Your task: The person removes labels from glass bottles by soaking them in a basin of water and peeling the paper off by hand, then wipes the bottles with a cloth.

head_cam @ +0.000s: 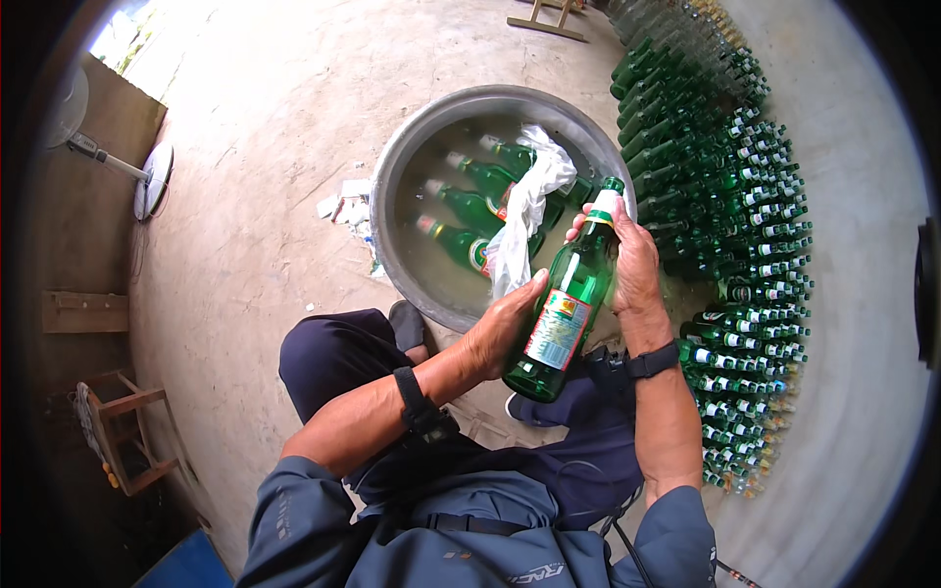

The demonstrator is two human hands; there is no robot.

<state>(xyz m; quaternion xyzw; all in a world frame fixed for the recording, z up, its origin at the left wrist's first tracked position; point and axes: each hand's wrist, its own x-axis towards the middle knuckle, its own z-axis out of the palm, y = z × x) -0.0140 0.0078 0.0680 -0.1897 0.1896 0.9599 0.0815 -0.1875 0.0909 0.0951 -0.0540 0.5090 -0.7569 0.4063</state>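
Note:
A green glass bottle (562,309) with a paper label on its body is tilted across the near right rim of a round metal basin (401,283). Around its neck, my right hand (634,257) is closed, near the white neck label. My left hand (509,323) holds the bottle's lower body from the side, thumb along the glass. Several more green bottles (470,180) lie in the murky water inside the basin, some bearing labels. Over them hangs a twisted white cloth or plastic strip (533,202), whose near end is partly behind my left hand.
Rows of green bottles (698,162) are stacked along the wall at the right. Torn label scraps (349,206) lie on the concrete floor left of the basin. A standing fan (154,180) and a wooden stool (129,434) stand at the left. A wooden frame (548,26) is at the back.

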